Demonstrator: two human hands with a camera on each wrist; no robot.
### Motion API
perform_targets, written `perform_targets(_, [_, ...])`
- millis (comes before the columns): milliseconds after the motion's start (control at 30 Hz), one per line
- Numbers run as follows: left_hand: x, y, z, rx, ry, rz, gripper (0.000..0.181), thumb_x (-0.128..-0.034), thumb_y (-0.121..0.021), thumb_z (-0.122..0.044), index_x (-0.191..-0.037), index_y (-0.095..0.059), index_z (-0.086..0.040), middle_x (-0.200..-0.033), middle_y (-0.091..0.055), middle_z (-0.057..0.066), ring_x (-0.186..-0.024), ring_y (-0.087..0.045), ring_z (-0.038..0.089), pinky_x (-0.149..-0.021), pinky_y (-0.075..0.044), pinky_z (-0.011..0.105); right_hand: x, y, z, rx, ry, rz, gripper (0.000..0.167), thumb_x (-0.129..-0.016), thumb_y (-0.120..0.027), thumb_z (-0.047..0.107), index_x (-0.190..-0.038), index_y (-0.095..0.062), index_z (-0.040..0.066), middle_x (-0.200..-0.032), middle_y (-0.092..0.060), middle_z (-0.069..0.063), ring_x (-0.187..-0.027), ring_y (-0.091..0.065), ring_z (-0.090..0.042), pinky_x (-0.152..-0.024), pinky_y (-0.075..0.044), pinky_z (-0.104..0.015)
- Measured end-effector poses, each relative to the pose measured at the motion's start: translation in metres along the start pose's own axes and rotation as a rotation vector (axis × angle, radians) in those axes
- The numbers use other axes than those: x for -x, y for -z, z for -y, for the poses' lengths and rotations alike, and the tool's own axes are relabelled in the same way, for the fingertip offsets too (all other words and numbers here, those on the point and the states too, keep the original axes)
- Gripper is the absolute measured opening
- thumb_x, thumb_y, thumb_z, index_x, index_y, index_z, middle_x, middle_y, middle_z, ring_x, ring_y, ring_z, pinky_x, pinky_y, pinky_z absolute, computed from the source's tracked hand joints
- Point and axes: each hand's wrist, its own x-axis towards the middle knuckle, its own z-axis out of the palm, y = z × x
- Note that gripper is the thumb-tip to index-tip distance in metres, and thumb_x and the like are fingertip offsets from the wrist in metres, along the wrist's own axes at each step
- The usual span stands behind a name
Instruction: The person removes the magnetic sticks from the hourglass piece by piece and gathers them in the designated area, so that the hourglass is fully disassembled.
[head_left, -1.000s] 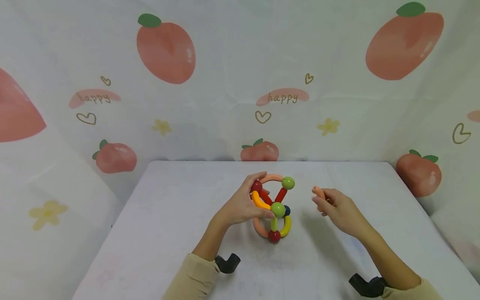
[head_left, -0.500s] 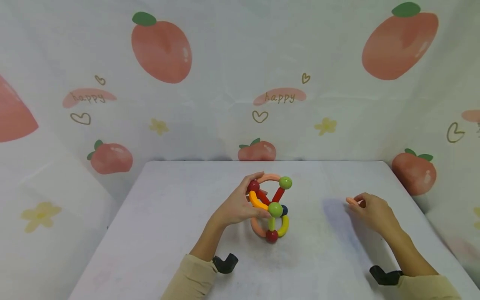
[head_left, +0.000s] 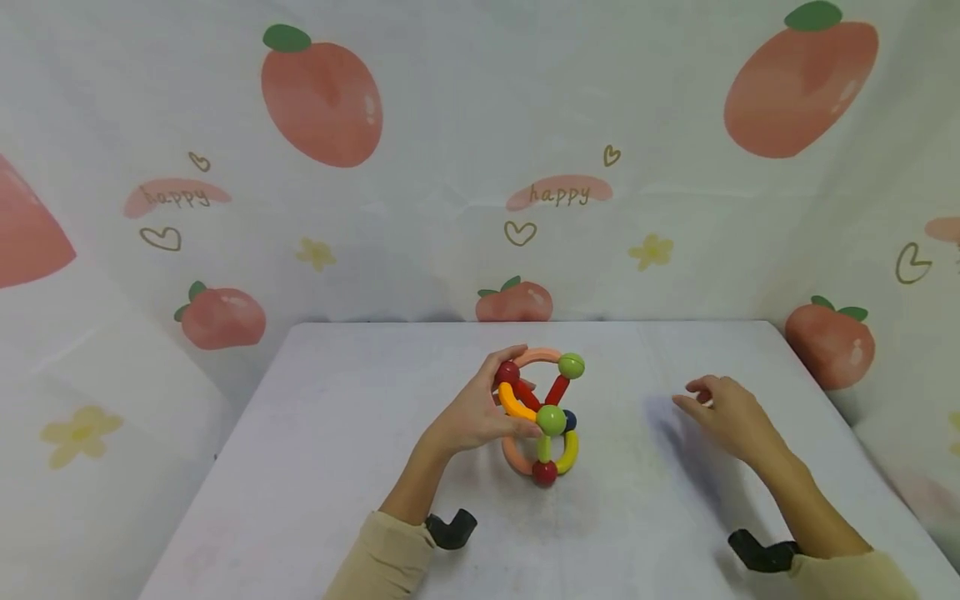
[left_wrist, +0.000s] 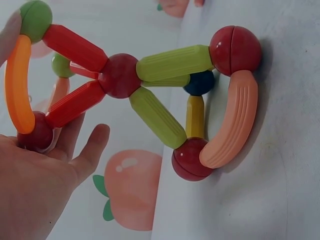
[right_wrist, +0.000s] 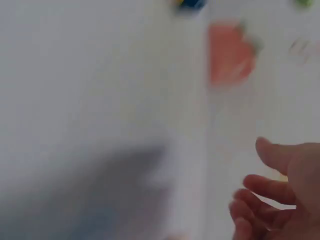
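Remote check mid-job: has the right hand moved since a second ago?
Yes. In the head view, the right hand has moved rightward, closer to the table's right edge.

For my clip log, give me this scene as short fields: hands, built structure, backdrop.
left hand: grips the upper part of the ball-and-stick structure
right hand: over the table, apart from the structure, no piece visible in it
structure: stands on the table; red central ball joins red sticks above, light green sticks below
backdrop: white with fruit prints
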Motion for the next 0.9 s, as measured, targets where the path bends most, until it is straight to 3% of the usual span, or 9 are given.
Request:
perform_targets(167, [-0.001,0.001,-0.001,-0.026,-0.019,-0.014,0.099,-0.0786,-0.088,-0.022,-0.155,-0.027,-0.035,-0.137,-0.058,0.001,-0.125,-0.058,0.017,-0.104,-0.056,0.041,-0.015,0.004,0.089,-0.217,0.120,0.057,0.053,-0.099,-0.065,0.042,-0.137,-0.057,0.007,-0.125,-0.064,-0.015,-0.099,-0.064,-0.026,-0.073,-0.056,-0.028])
perform_targets(300, [-0.001,0.001,0.000,-0.007,-0.005,-0.011,0.099,-0.0791,-0.088,-0.023,-0.156,-0.027,-0.034,-0.141,-0.055,0.003,-0.125,-0.058,0.019,-0.105,-0.055,0.041,-0.030,-0.009,0.124,-0.247,0.214,0.048,0.053,-0.095,-0.072,0.035,-0.138,-0.056,0.009,-0.134,-0.059,-0.014,-0.089,-0.061,-0.021,-0.066,-0.056,-0.024])
perform_targets(467, [0.000,-0.001,0.000,0.006,-0.009,0.003,0.097,-0.0813,-0.087,-0.024,-0.157,-0.027,-0.031,-0.144,-0.053,0.004,-0.127,-0.057,0.020,-0.105,-0.055,0.040,-0.039,-0.027,0.136,-0.275,0.258,0.025,0.041,-0.093,-0.075,0.021,-0.128,-0.062,0.006,-0.115,-0.065,-0.012,-0.076,-0.056,-0.017,-0.061,-0.054,-0.021])
perform_targets(633, [0.002,0.000,-0.001,0.004,-0.005,-0.015,0.095,-0.0808,-0.087,-0.024,-0.155,-0.028,-0.034,-0.144,-0.053,-0.001,-0.126,-0.058,0.019,-0.103,-0.056,0.038,-0.039,-0.037,0.143,-0.325,0.288,-0.064,0.027,-0.092,-0.072,0.011,-0.117,-0.065,0.003,-0.091,-0.065,-0.009,-0.072,-0.054,-0.016,-0.062,-0.051,-0.020])
perform_targets(900, [0.001,0.000,0.000,-0.006,-0.028,0.000,0.094,-0.0815,-0.086,-0.025,-0.156,-0.029,-0.030,-0.142,-0.055,0.006,-0.127,-0.056,0.019,-0.103,-0.056,0.035,-0.037,-0.047,0.146,-0.302,0.243,-0.182,0.019,-0.089,-0.069,0.008,-0.107,-0.065,0.002,-0.086,-0.064,-0.010,-0.068,-0.052,-0.017,-0.060,-0.048,-0.021])
